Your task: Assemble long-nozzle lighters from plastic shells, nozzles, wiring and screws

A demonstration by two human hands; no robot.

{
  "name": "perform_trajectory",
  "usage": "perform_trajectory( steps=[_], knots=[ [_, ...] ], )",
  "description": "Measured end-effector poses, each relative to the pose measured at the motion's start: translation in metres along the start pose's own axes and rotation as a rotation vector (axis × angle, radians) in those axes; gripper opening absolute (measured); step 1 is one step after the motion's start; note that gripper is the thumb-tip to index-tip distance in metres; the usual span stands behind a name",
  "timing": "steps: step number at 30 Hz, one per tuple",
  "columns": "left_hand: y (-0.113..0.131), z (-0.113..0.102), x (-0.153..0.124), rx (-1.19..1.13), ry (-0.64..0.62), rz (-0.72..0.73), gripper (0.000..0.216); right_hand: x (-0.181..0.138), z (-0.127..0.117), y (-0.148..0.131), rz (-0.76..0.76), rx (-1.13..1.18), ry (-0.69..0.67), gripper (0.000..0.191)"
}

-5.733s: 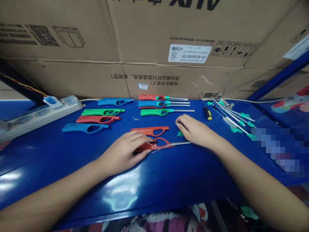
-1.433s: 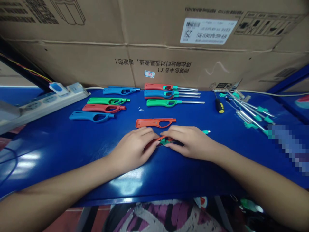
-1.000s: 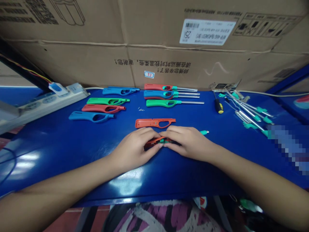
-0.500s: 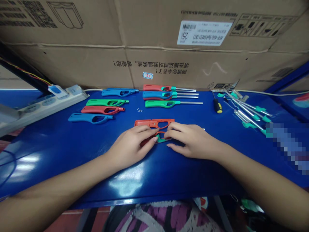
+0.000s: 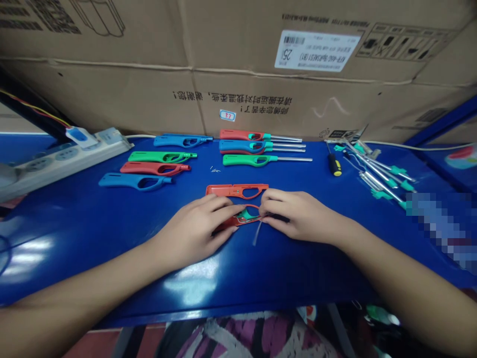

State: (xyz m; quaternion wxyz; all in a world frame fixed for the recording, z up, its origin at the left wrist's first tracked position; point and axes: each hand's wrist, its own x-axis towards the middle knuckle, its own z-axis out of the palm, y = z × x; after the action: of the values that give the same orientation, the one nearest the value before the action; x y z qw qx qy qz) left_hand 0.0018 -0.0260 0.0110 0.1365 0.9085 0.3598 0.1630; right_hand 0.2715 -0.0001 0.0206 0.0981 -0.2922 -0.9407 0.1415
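A red lighter half-shell (image 5: 242, 220) with a green trigger piece lies on the blue table (image 5: 112, 233), pinned between both my hands. My left hand (image 5: 194, 231) is closed over its handle end, fingers pressing down. My right hand (image 5: 298, 214) pinches its front end with curled fingers. A thin wire or tube (image 5: 257, 232) hangs from the shell toward me. A second red half-shell (image 5: 236, 190) lies just behind, untouched.
Behind left lie several empty coloured shells (image 5: 149, 169); behind centre three assembled lighters (image 5: 257, 147). A screwdriver (image 5: 333, 164) and several metal tubes with green tips (image 5: 380, 176) sit right. A power strip (image 5: 63, 159) lies left. Cardboard boxes (image 5: 238, 69) wall the back.
Both hands came together on the red shell. The metal tube that stuck out to the right is hidden now. A thin wire or tube now points toward me.
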Motion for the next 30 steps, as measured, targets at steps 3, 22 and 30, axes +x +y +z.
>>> perform_trajectory(
  steps=[3, 22, 30],
  knots=[
    [0.0, -0.001, 0.0, 0.01, 0.002, 0.012, 0.038, 0.0, -0.002, -0.001, 0.005, 0.038, -0.002, 0.004],
    [0.001, -0.007, -0.002, -0.016, -0.01, -0.054, 0.013, 0.0, -0.006, -0.001, -0.008, 0.106, 0.068, 0.014],
    [-0.002, -0.029, -0.003, 0.249, -0.061, -0.056, 0.028, -0.008, -0.023, 0.044, 0.317, -0.152, 0.487, 0.031]
  ],
)
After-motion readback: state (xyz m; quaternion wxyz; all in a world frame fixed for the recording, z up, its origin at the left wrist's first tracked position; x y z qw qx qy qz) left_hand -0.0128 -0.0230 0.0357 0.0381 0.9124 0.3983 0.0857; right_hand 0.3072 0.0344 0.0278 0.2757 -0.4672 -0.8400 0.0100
